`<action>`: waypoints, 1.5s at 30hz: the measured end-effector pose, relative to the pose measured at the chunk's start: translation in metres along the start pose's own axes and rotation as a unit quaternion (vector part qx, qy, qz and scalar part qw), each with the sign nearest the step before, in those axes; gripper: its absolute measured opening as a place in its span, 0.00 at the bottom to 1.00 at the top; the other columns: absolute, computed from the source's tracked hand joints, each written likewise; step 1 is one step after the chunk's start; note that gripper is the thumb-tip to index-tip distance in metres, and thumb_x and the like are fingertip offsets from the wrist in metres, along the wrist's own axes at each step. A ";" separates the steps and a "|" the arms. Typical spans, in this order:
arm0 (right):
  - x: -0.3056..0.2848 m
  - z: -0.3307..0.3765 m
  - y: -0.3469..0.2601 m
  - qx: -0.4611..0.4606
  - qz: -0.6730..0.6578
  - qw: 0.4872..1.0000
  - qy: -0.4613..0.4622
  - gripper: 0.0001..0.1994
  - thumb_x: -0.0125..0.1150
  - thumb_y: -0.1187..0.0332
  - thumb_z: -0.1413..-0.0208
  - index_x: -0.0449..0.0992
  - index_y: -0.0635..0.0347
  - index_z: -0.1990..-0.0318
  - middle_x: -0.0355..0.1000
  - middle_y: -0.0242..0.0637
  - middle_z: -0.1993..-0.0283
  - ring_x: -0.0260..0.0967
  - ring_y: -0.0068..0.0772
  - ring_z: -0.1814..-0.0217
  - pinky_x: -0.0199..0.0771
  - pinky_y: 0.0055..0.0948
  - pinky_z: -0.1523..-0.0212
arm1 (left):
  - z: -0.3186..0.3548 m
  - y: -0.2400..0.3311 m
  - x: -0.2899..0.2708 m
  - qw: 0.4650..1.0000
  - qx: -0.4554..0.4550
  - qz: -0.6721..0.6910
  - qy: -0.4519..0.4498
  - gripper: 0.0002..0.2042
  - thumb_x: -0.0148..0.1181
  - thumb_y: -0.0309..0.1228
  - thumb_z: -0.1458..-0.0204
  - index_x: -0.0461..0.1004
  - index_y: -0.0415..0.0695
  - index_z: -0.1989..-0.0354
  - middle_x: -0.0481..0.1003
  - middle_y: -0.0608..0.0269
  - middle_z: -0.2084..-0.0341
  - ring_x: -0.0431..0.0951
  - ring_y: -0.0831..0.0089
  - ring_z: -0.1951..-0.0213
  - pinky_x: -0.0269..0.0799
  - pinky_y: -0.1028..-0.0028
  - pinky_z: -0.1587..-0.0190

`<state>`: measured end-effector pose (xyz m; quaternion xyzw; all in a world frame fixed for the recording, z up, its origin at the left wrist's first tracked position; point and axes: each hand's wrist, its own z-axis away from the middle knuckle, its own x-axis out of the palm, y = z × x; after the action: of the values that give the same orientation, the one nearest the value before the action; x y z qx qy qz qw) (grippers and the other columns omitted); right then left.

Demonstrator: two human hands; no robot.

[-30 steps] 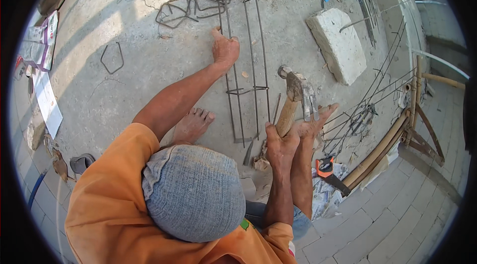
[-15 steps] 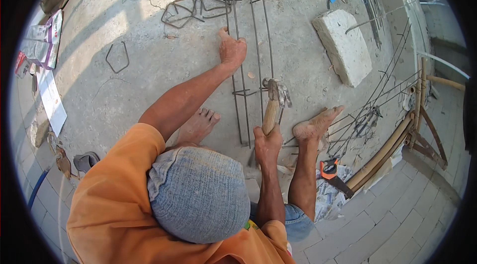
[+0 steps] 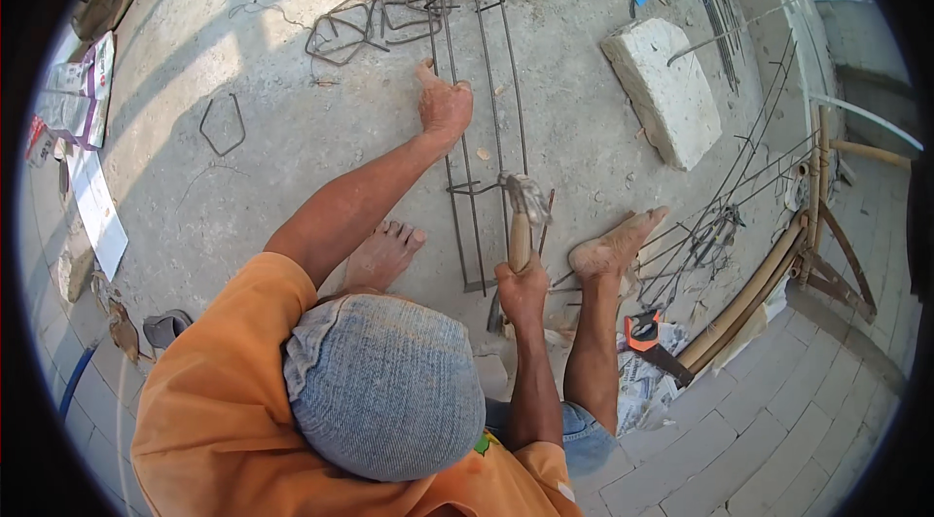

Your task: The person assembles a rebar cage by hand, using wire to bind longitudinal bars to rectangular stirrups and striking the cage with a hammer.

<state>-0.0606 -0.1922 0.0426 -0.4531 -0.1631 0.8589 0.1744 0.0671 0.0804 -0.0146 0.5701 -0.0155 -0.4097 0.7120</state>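
Observation:
A long, narrow rebar cage (image 3: pixel 475 235) lies on the concrete floor in front of me, its thin bars joined by bent stirrups. My left hand (image 3: pixel 447 110) is closed on its left bar, around mid-length; the fingers on the underside are hidden. In my right hand (image 3: pixel 522 289) is a claw hammer (image 3: pixel 520 243), gripped by its wooden handle. The metal head, slightly blurred, is over the right bars near the closer stirrup; I cannot tell whether it touches them. Beyond my left hand, several loose bent stirrups (image 3: pixel 341 35) lie beside the cage.
A broken concrete slab (image 3: pixel 666 94) lies right of the cage. A handsaw (image 3: pixel 657 344) rests on newspaper near my right foot (image 3: pixel 620 243). More tied rebar (image 3: pixel 749 162) and bamboo poles (image 3: pixel 744 298) line the right side. A single bent stirrup (image 3: pixel 224 128) lies at the left.
The hammer head has come down a little toward me and to the left, and its handle stands straighter in the picture. My left hand keeps its place on the bar; the whole view has shifted slightly.

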 end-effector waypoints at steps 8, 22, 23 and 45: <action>-0.101 0.018 -0.104 0.026 -0.245 0.967 0.066 0.09 0.60 0.73 0.51 0.69 0.69 0.64 0.67 0.34 0.77 0.62 0.25 0.79 0.65 0.25 0.76 | 0.003 -0.015 -0.001 1.000 -0.019 -0.007 0.010 0.35 0.57 0.30 0.55 0.49 0.38 0.39 0.74 0.42 0.63 0.76 0.49 0.58 0.68 0.59 0.52; -0.021 0.053 -0.006 0.057 -0.148 0.987 -0.040 0.13 0.58 0.72 0.53 0.70 0.73 0.62 0.72 0.48 0.73 0.70 0.31 0.68 0.71 0.35 0.65 | 0.003 -0.014 0.000 1.000 -0.016 0.015 -0.017 0.33 0.54 0.30 0.51 0.46 0.38 0.38 0.74 0.38 0.66 0.76 0.44 0.59 0.67 0.55 0.51; -0.023 0.043 -0.020 0.049 -0.191 0.980 -0.010 0.12 0.58 0.72 0.53 0.70 0.72 0.62 0.71 0.46 0.74 0.69 0.30 0.70 0.71 0.34 0.66 | -0.001 -0.011 0.002 1.000 -0.007 0.018 -0.017 0.33 0.54 0.30 0.51 0.46 0.38 0.38 0.74 0.38 0.66 0.76 0.44 0.59 0.67 0.55 0.51; -0.108 -0.069 -0.015 -0.323 0.215 0.828 0.405 0.12 0.63 0.73 0.53 0.72 0.70 0.61 0.75 0.60 0.64 0.75 0.55 0.68 0.74 0.46 0.62 | 0.000 -0.015 -0.038 0.974 -0.049 0.193 -0.111 0.33 0.52 0.22 0.57 0.50 0.35 0.39 0.68 0.62 0.73 0.69 0.73 0.73 0.69 0.70 0.75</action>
<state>0.0568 -0.2185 0.0904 -0.8146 -0.2440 0.5122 -0.1209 0.0336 0.1024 -0.0102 0.4717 -0.1843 -0.3258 0.7984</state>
